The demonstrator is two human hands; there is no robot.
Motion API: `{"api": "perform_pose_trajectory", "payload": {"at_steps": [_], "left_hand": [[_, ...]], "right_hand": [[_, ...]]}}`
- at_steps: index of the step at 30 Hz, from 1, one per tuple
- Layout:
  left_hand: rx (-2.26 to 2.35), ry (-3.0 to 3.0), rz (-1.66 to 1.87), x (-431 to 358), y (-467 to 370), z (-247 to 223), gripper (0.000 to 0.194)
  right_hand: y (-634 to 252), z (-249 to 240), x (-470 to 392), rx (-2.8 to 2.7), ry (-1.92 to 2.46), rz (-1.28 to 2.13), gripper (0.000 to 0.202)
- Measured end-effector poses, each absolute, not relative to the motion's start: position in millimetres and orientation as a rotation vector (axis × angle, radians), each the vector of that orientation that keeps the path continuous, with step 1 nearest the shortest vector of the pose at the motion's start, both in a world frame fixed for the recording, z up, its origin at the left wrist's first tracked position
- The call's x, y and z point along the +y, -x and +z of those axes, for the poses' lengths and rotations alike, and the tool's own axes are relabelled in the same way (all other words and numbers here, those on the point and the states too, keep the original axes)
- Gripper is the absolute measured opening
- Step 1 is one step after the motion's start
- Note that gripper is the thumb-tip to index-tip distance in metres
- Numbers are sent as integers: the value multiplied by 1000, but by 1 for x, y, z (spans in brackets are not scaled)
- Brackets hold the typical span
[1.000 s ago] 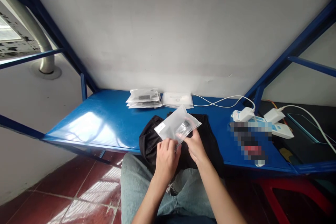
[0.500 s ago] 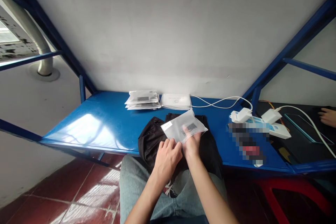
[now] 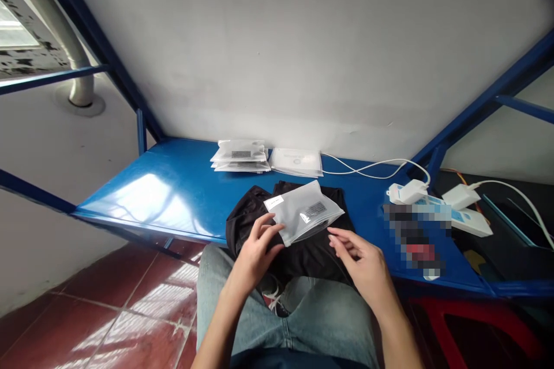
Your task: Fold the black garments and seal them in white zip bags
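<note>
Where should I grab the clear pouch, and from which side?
Probably pinch the clear pouch at its right corner, coming from the right: it's thin and flattish, that corner juts over the black cloth, and the left hand is at the opposite edge.

Sunlight [image 3: 162,300] streaks the red floor [image 3: 116,277]; upper left is probably a window [image 3: 16,27].

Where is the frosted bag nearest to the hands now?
In the head view, the frosted bag lies just below centre on the black cloth, the left hand at its left edge.
</note>
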State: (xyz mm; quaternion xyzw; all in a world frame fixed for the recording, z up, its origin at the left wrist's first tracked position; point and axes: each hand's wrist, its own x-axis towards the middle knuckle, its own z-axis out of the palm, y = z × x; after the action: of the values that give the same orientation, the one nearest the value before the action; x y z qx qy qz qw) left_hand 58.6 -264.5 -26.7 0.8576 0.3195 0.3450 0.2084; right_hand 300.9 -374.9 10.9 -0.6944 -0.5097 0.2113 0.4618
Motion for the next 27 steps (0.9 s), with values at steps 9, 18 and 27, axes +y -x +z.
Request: {"api": "perform_pose_trajectory", "payload": {"at_steps": [9, 18, 27], "left_hand": [[849, -2593, 1071, -256, -67, -28, 17], [746, -2451, 1119, -258, -67, -32, 26], [1032, -2197, 1085, -252, -29, -22, 33]], "right_hand": [[-252, -9, -336, -1738, 1627, 75, 20], [-257, -6, -338, -1847, 1624, -76, 22], [-336, 1, -383, -1735, 1720, -357, 16]]}}
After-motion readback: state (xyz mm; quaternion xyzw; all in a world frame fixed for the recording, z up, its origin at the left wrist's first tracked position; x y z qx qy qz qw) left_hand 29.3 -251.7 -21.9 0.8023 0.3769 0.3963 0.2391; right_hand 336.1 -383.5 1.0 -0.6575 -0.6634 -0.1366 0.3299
